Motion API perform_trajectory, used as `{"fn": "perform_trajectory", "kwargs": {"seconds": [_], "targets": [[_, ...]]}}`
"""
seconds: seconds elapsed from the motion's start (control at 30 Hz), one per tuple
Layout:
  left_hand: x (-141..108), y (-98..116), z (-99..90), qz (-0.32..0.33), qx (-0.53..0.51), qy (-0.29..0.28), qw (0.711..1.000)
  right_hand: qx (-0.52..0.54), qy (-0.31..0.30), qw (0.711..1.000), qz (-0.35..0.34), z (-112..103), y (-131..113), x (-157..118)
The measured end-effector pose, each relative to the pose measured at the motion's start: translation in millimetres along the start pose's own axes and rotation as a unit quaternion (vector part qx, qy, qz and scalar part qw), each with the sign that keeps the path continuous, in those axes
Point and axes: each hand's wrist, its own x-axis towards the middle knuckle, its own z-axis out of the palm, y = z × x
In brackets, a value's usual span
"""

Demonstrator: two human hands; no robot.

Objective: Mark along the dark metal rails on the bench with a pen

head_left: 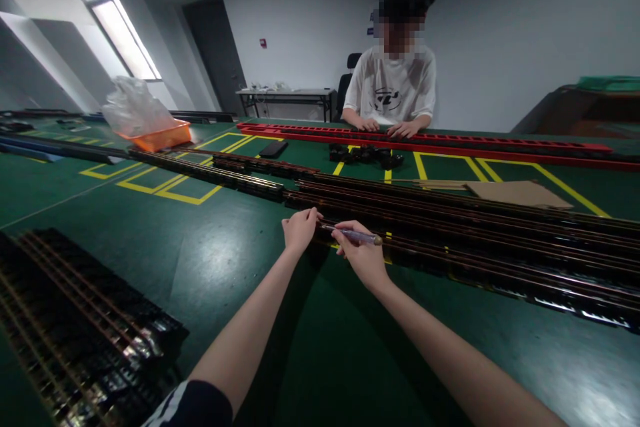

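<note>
My right hand (364,259) is closed round a screwdriver (359,236) with a translucent purplish handle. The tool lies nearly level, its thin shaft pointing left toward my other hand. My left hand (300,229) bends down at the near edge of a row of long black strips (450,230) with copper-coloured lines. Its fingertips are pinched together close to the tool's tip; what lies between them is hidden. Both hands meet near the left part of this row.
More such strips (75,320) lie at the near left. Beyond the row are a cardboard sheet (517,193), small black parts (365,155), a dark phone-like slab (273,149) and an orange basket (163,138) with plastic bags. Across the table, a person's hands (404,128) touch red rails (480,143).
</note>
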Motion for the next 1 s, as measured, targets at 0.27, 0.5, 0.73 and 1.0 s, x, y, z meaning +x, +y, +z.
{"fn": "perform_trajectory", "kwargs": {"seconds": [0.27, 0.5, 0.73, 1.0], "targets": [[1.3, -2.0, 2.2, 0.013, 0.0, 0.003, 1.0, -0.023, -0.014, 1.0, 0.01, -2.2, -6.3, -0.6], [0.8, -1.4, 2.1, 0.011, -0.001, -0.001, 1.0, -0.039, -0.036, 0.999, 0.0, -2.5, -5.0, -0.7], [1.7, -2.0, 2.3, 0.015, -0.001, -0.001, 1.0, -0.048, -0.015, 0.999, -0.009, -0.8, -5.8, -1.7], [1.6, -1.2, 2.4, 0.007, 0.006, -0.005, 1.0, -0.044, 0.034, 0.998, -0.028, -1.3, -6.2, -2.0]]}}
